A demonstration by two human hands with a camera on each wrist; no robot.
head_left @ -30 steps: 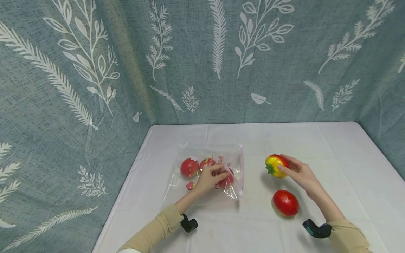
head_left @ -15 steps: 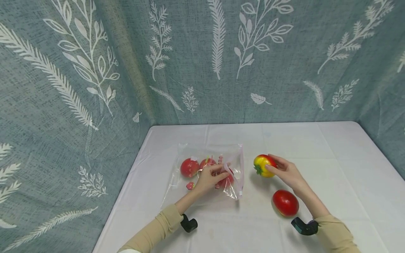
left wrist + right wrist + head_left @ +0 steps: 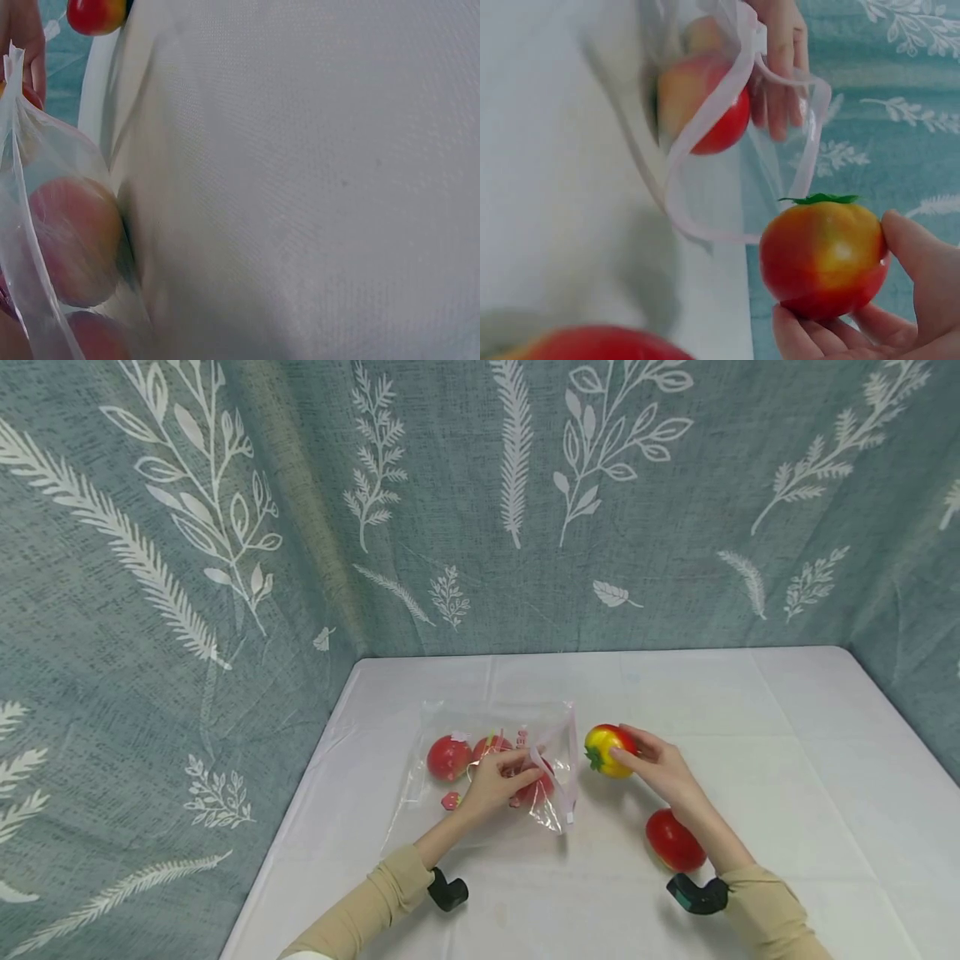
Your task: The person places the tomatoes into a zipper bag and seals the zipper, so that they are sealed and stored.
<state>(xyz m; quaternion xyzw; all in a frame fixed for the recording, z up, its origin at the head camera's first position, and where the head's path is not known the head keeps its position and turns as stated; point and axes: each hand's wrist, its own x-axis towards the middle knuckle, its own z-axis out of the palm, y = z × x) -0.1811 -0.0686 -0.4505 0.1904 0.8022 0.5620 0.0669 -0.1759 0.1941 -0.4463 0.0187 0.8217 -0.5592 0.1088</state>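
Observation:
My left hand (image 3: 491, 783) pinches the near side of a clear zip bag (image 3: 411, 789) at its mouth, lifting that edge. Inside the bag are several red tomatoes (image 3: 450, 757), also visible through the plastic in the left wrist view (image 3: 75, 240). My right hand (image 3: 669, 770) grips a red-and-yellow tomato (image 3: 609, 750) between thumb and fingers, just right of the bag's mouth. The right wrist view shows this tomato (image 3: 821, 259) with its green calyx toward the bag's pink-edged opening (image 3: 673, 176). Another red tomato (image 3: 675, 841) lies on the table beneath my right forearm.
A white cloth covers the table (image 3: 810, 760). Blue-green curtains (image 3: 465, 485) with white leaf prints stand behind and at both sides. A black wrist camera (image 3: 448, 891) sits under the left sleeve, and another camera (image 3: 697, 895) under the right, near the loose tomato.
My right hand has carried the red-and-yellow tomato leftward, close to the bag's mouth. The left hand keeps its pinch on the bag, and the loose tomato has stayed put.

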